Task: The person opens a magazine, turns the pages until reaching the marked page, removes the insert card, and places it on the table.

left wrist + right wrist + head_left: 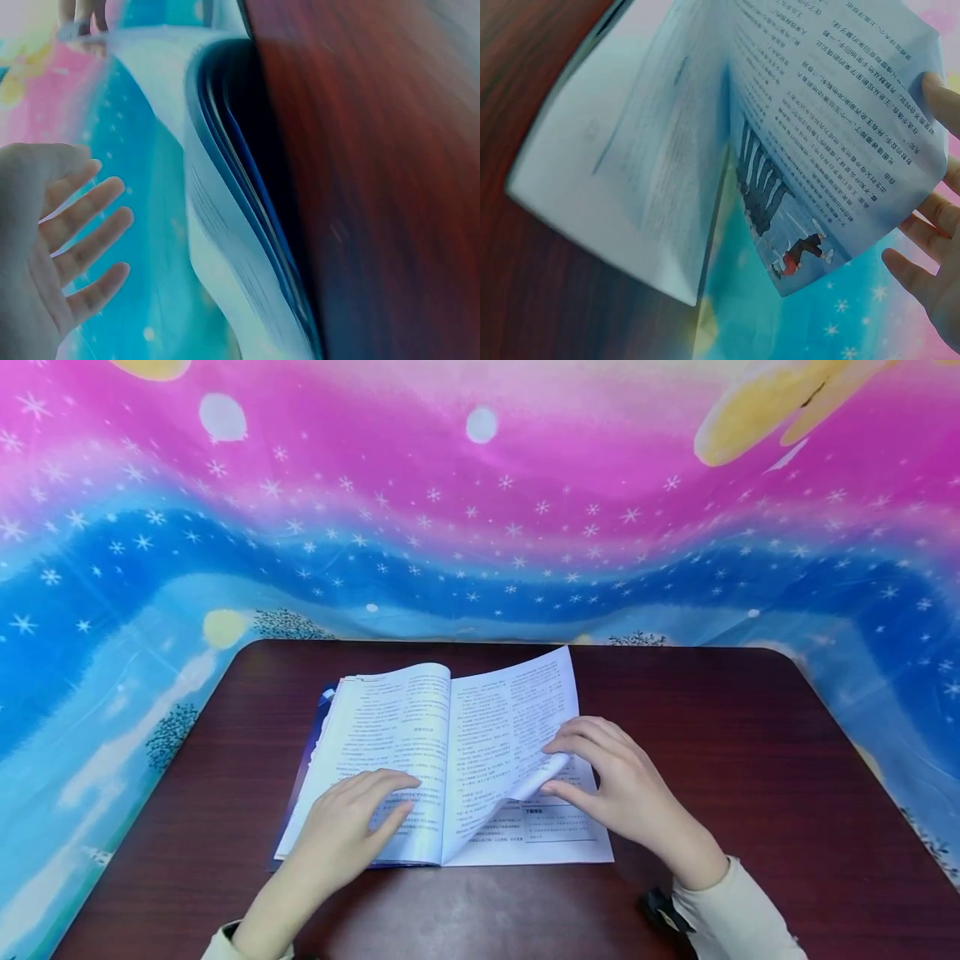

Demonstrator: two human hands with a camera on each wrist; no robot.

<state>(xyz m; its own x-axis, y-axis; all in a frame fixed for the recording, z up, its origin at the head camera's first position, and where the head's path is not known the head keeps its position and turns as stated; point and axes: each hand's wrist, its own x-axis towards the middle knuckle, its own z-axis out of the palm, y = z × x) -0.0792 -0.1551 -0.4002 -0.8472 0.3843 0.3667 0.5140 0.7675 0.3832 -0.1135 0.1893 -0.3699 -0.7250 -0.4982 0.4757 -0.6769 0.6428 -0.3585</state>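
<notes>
An open magazine (pixel 390 727) with columns of printed text lies on the table, its dark blue cover showing along the left edge. My right hand (pixel 626 781) pinches the outer edge of a right-hand page (pixel 498 727), which is lifted and curls at its lower corner. In the right wrist view, the back of that lifted page (pixel 832 142) carries text and a small illustration near its corner. Over the lower part of the left page is my left hand (pixel 337 831). The left wrist view has this hand (pixel 52 255) with fingers spread, apart from the paper and holding nothing.
The dark reddish-brown table (pixel 720 735) has rounded far corners. Behind it and at both sides hangs a pink and blue cloth (pixel 420 535) with snowflakes. A black item (pixel 663 910) sits at the right sleeve cuff.
</notes>
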